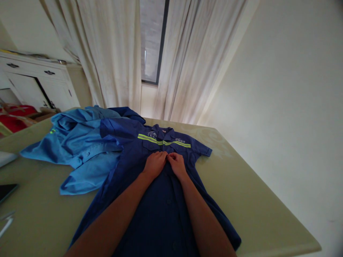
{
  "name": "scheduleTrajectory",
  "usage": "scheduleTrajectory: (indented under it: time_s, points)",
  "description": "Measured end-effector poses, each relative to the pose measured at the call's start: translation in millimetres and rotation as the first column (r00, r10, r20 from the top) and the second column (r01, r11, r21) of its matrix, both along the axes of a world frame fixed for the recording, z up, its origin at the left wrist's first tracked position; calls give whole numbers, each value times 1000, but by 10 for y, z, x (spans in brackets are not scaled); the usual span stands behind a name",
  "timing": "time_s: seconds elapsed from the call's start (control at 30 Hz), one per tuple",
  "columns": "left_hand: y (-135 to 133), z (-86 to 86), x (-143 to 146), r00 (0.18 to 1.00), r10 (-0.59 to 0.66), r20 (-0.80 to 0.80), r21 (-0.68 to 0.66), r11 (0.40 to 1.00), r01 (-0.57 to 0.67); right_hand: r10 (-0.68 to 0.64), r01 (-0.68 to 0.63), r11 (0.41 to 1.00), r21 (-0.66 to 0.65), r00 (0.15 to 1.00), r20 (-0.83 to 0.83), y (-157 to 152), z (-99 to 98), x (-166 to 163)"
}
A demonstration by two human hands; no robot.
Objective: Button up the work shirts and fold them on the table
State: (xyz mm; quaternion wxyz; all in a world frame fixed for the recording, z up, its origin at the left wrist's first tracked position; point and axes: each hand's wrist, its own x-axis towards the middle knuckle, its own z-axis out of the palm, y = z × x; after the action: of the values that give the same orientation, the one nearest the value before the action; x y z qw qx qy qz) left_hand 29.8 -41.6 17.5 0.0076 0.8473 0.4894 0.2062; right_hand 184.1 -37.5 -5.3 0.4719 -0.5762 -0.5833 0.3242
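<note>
A dark blue short-sleeved work shirt (150,214) lies spread face up, its collar toward the window and a yellow-green reflective stripe across the chest. My left hand (156,162) has its fingers closed on the edge of the front placket, just below the stripe. Right beside it, my right hand (177,163) pinches the same placket, the fingertips of both hands almost touching. Whatever small part sits between the fingertips is hidden. Lower down the front, buttons show faintly on the dark cloth.
A crumpled light blue shirt (91,153) lies left of the dark one on the pale table (241,200). A dark flat device (7,191) and a white object (6,158) are at the left edge. Beyond stand a white cabinet (60,82), curtains (112,53) and a wall (289,89).
</note>
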Motion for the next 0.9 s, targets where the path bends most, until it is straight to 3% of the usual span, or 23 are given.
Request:
scheduleTrajectory:
  time_s: [0.1, 0.2, 0.33, 0.4, 0.5, 0.57, 0.67, 0.77, 0.9]
  points:
    - [-8, 1, 21, 997, 74, -11, -12, 997, -74, -29, 29, 1000, -7, 999, 17, -27, 15, -36]
    - [28, -14, 8, 996, 91, 2, 1, 996, -92, -122, 120, 990, 80, 992, 14, -82, 99, -86]
    - [86, -32, -22, 990, 135, 33, -8, 991, -134, -160, 161, 960, 229, 987, -21, -236, 447, -73]
    - [106, -41, -35, 987, 144, 75, -46, 989, -141, -128, 106, 965, 239, 989, 77, -402, 665, -39]
    - [126, -54, -49, 985, 110, 131, -112, 989, -95, -39, 9, 997, 78, 923, 384, -773, 812, -29]
    - [135, -54, -52, 988, 78, 132, -142, 988, -59, 8, 25, 998, -51, 831, 557, -1021, 729, -68]
    - [131, -25, -44, 991, 76, 107, -162, 985, -59, -34, 121, 989, -84, 746, 665, -1229, 471, -143]
    - [62, 28, -27, 993, 90, 83, -163, 984, -75, -101, 196, 978, -70, 742, 662, -1214, 297, -153]
    - [-214, 19, -32, 996, 84, 12, -113, 990, -82, -155, 229, 973, -38, 764, 627, -1115, 264, -85]
